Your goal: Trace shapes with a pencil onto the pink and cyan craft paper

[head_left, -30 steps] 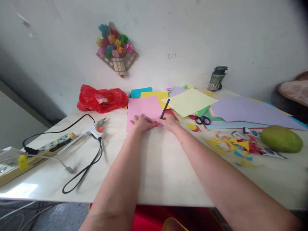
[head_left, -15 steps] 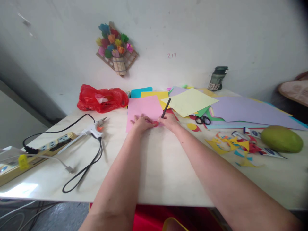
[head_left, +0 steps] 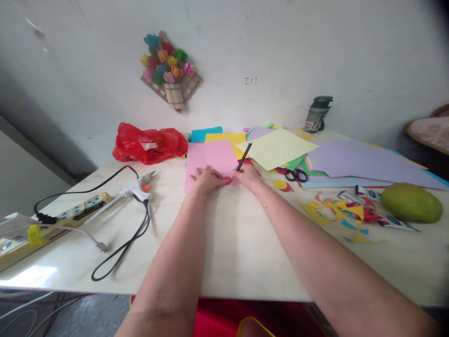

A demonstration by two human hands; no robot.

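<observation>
- The red disc (head_left: 228, 180) is set on the pink sheet (head_left: 209, 154), near its six o'clock edge, between both hands.
- At nine o'clock it is seemingly pressed by the nearer left hand (head_left: 206, 178), fingers spread.
- At three o'clock the pen (head_left: 245, 155), leaning toward one o'clock, is pinched by the right hand (head_left: 247, 175); tip contact cannot be told.
- Farther toward three o'clock, scissors (head_left: 300, 176) are seen.

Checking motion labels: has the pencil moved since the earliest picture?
Yes: the pencil has shifted right at its top, against the pale yellow sheet.
</observation>
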